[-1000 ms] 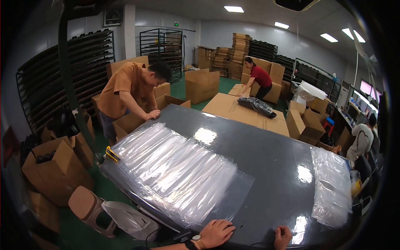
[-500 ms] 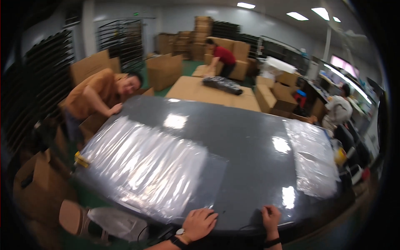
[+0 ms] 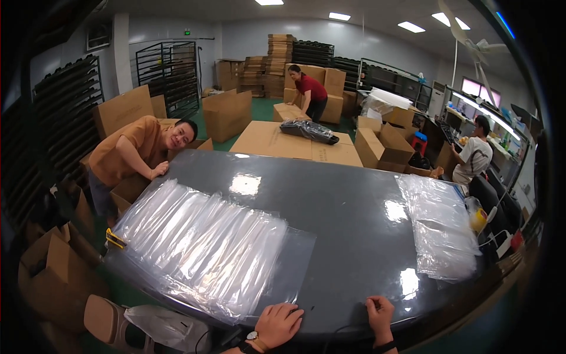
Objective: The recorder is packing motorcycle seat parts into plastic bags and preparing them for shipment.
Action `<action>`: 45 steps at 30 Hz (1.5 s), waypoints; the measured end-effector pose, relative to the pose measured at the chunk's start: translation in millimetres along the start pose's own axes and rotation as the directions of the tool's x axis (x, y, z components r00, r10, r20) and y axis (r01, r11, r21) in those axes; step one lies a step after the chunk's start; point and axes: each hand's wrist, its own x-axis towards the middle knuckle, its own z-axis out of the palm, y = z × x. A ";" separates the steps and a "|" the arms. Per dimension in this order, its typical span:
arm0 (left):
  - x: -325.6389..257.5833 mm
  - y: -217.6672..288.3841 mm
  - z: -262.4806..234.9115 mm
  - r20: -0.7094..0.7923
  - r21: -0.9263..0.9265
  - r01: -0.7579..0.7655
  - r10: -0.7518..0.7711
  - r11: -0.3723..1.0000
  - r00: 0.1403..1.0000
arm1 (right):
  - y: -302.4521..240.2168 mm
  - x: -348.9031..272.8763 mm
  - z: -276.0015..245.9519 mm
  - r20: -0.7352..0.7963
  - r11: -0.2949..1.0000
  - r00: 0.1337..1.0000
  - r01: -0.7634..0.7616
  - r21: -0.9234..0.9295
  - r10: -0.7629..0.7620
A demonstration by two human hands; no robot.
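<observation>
My left hand [image 3: 279, 325] rests at the near edge of a dark grey table [image 3: 348, 236], its fingers stretched forward and slightly apart. A small dark patch shows by its fingertips; I cannot tell whether it is a thing or shadow. Just beyond that hand lies the corner of a wide row of overlapping clear plastic bags [image 3: 206, 248], spread over the table's left half. My right hand [image 3: 380, 312] is at the same edge farther right, fingers curled in, with nothing visible in them. Another stack of clear plastic bags [image 3: 439, 227] lies at the table's right end.
A person in an orange shirt [image 3: 130, 144] leans on the far left corner. Behind the table, a black item in plastic wrap [image 3: 309, 131] lies on flat cardboard [image 3: 265, 138]. A yellow-and-black tool [image 3: 115, 238] sits on the left edge; a stool [image 3: 103, 315] stands below.
My view has shifted slightly and is sharper now. Both hands stay at the near edge in much the same pose. The person in red at the back has raised their head.
</observation>
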 end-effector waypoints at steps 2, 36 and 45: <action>-2.3 -2.8 2.0 -0.009 -0.009 -0.006 0.005 1.000 1.000 | 1.3 1.0 1.1 0.003 1.000 1.000 0.000 0.008 0.000; -6.3 2.9 7.5 0.020 -0.031 0.035 -0.034 0.999 0.999 | -4.6 -0.1 4.8 -0.012 0.999 0.999 -0.034 0.028 0.035; -6.5 1.6 8.2 0.027 -0.040 0.033 -0.032 0.999 0.999 | -1.9 0.2 5.0 -0.014 1.000 1.000 -0.025 0.017 0.026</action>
